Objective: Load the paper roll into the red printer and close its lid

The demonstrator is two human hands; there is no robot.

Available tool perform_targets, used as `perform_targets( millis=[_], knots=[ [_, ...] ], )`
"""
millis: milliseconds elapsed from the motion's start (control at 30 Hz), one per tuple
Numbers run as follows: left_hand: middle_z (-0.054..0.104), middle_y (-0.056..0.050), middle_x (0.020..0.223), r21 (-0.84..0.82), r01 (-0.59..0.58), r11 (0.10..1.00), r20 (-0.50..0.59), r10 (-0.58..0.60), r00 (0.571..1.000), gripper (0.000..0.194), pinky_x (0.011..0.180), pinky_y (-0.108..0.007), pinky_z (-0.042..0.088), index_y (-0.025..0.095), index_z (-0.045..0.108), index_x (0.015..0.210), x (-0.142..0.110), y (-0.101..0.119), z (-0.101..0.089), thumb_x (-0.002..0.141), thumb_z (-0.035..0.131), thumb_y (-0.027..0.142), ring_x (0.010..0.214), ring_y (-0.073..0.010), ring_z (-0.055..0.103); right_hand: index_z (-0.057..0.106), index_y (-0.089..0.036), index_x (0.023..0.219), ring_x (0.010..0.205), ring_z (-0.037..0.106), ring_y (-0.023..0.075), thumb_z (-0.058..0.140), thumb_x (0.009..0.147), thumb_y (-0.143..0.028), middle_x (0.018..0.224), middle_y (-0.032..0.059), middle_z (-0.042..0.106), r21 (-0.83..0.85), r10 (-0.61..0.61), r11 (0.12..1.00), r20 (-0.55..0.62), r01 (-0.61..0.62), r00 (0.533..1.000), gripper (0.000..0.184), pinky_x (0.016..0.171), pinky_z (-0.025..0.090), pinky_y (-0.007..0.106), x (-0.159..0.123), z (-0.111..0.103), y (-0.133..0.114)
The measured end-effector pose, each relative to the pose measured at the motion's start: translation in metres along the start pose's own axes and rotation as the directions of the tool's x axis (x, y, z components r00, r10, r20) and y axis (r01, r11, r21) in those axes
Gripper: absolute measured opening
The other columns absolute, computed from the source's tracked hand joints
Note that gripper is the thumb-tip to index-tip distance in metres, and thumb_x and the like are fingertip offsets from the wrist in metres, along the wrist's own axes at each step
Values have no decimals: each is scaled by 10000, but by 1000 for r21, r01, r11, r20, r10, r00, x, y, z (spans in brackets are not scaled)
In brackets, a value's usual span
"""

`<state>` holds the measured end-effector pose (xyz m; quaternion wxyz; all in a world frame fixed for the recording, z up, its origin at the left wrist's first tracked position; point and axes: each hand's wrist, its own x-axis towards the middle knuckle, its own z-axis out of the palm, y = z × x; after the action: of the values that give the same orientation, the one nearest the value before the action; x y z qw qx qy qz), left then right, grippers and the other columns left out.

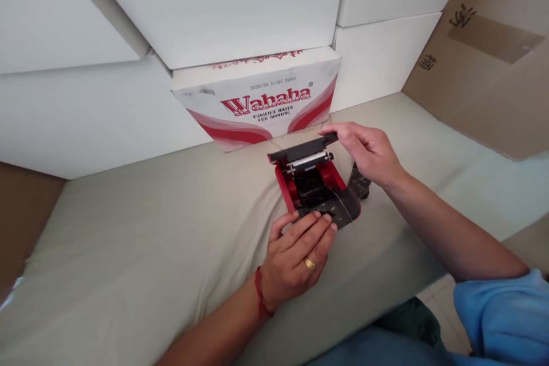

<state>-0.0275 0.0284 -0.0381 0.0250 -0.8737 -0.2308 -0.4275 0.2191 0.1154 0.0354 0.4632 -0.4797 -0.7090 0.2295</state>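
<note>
Left hand (295,254) on the red-and-black device (313,186) over the cloth (193,211), right hand (366,154) apart at its raised lid (297,152), neither grip clear to me, I might twist that lid by pushing one corner.

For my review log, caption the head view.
Left hand and right hand at an open red-and-black device, Wahaha carton behind.

Smooth, probably plastic red casing (283,187), shiny metallic bar (309,160), matt cloth (171,229), cardboard box (484,94)
</note>
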Motion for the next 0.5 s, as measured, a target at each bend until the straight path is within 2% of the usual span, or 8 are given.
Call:
perform_targets(
  millis=[67, 133, 200, 300, 400, 500],
  knots=[
    [907, -32, 1144, 41, 12, 999, -22, -12, 1000, 361, 1191, -405, 475, 239, 756, 1343, -1, 1, 1, 1016, 651, 126, 1126, -209, 799, 877, -284, 1219, 1240, 812, 257, 516, 1156, -613, 1258, 72, 886, -10, -128, 992, -4, 128, 992, 493, 1150, 607, 448, -14, -6, -4],
    [912, -6, 1094, 86, 32, 996, -48, -28, 998, 362, 1148, -404, 476, 266, 773, 1322, -3, 2, 1, 1000, 681, 128, 1065, -220, 764, 877, -290, 1233, 1245, 821, 261, 503, 1174, -530, 1253, 81, 891, -21, -266, 963, 31, 267, 963, 448, 1157, 606, 475, -26, -12, -6],
    [913, 13, 1064, 104, 51, 993, -56, -45, 997, 404, 1094, -400, 483, 291, 779, 1338, -4, 3, 0, 976, 714, 124, 1041, -234, 723, 864, -283, 1267, 1237, 832, 251, 480, 1187, -478, 1271, 89, 888, -47, -350, 934, 73, 353, 934, 438, 1174, 594, 485, -36, -16, -3],
    [911, 17, 1048, 88, 57, 994, -32, -54, 998, 394, 1015, -390, 497, 287, 802, 1287, -5, 2, -2, 945, 746, 100, 1019, -239, 679, 855, -290, 1259, 1208, 845, 234, 448, 1194, -433, 1251, 74, 894, -92, -393, 911, 110, 403, 913, 436, 1174, 596, 474, -48, -15, 6],
    [909, 29, 1063, 79, 52, 995, -1, -52, 999, 348, 994, -394, 507, 295, 821, 1204, -4, 1, -4, 934, 753, 88, 986, -236, 665, 863, -296, 1132, 1090, 860, 217, 514, 1157, -340, 1115, 37, 910, -136, -404, 900, 96, 414, 910, 353, 1063, 663, 418, -60, -6, 13],
    [903, 36, 1093, 74, 46, 996, 9, -47, 999, 359, 1044, -406, 505, 319, 819, 1209, -4, 0, -3, 934, 752, 99, 993, -236, 670, 847, -287, 1034, 1007, 847, 206, 607, 1098, -270, 1069, 24, 904, -226, -418, 876, 82, 425, 905, 249, 939, 696, 360, -67, 4, 13]
  ],
)
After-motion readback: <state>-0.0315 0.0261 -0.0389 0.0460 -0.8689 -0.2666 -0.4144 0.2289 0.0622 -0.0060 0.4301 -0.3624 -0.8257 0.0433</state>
